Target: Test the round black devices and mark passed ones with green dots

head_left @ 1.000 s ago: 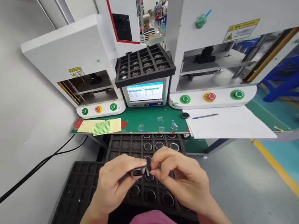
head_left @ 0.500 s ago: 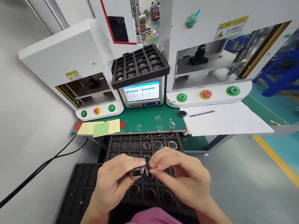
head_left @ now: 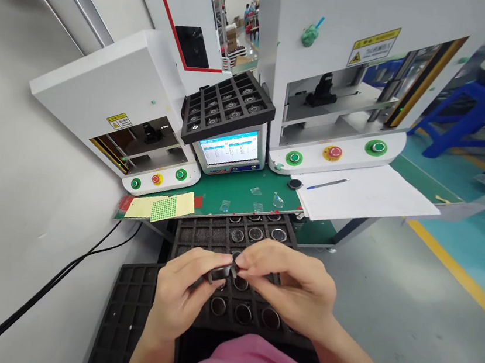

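The left hand [head_left: 178, 291] grasps a dark, watch-like piece [head_left: 220, 273] over the foam tray [head_left: 201, 234], off the bench's [head_left: 240, 196] near edge; the right hand [head_left: 296, 285] pinches its end. This piece seems unfinished; round pieces [head_left: 218, 306] fill several compartments.

Dark piece [head_left: 220, 272] partly covered, screen text [head_left: 229, 147] unreadable

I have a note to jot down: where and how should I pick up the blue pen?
Probably best pinched from above at mid-barrel, fingers across its long sides: the blue pen is slim and lies flat on the white paper, slanting across the view.
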Demonstrator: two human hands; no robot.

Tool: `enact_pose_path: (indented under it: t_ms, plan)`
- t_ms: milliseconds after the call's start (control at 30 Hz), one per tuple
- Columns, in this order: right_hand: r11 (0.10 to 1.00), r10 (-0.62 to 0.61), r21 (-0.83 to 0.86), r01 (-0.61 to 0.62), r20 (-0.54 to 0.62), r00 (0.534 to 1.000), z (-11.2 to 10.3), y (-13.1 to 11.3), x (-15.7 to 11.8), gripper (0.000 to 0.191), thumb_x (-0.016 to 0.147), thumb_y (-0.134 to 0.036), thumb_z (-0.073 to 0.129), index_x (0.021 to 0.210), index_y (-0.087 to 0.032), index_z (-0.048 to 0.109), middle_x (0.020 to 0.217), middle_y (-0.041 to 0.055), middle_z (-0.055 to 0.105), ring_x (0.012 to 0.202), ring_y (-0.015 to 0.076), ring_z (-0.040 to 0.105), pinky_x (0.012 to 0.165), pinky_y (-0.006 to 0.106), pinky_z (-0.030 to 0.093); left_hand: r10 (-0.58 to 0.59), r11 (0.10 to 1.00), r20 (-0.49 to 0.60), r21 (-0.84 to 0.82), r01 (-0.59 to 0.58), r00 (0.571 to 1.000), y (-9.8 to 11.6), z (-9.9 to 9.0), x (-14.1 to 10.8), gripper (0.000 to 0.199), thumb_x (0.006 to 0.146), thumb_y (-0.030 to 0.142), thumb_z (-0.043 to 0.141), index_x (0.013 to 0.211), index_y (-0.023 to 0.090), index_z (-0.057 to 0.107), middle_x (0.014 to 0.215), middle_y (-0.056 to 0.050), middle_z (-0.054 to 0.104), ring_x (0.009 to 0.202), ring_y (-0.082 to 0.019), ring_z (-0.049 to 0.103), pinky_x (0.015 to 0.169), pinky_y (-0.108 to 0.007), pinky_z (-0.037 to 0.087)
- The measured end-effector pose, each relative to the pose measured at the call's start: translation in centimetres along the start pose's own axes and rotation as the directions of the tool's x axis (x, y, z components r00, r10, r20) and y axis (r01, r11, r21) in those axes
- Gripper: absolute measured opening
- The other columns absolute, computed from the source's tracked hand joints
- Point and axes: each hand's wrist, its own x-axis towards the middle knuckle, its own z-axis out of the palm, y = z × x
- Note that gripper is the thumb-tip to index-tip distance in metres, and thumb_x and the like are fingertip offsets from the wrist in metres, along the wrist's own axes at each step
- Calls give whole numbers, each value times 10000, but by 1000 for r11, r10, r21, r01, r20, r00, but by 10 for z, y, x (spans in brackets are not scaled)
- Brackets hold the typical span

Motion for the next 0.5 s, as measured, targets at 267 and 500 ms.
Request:
enact_pose_path:
  t_ms: [267,500]
  plan:
    - [990,-71,-127,65,-43,997,8,-1,1,222,768,22,639,823,-192,649,690,43,707,637,156,680,581,268,572,-89,996,-53,1,89,995,-8,4,-7,291,858,111,606,1111,241,666,897,-34,716,763,-138,670,680,-214,538]
    - [944,-100,-318,82,-41,994,17,11,-4,267,776,43,549,792,-224,562,715,27,669,641,132,622,574,253,540,-261,965,-124,-55,256,957,-22,16,-14,223,870,146,594,1048,244,685,903,-21,715,726,-130,681,681,-204,553]
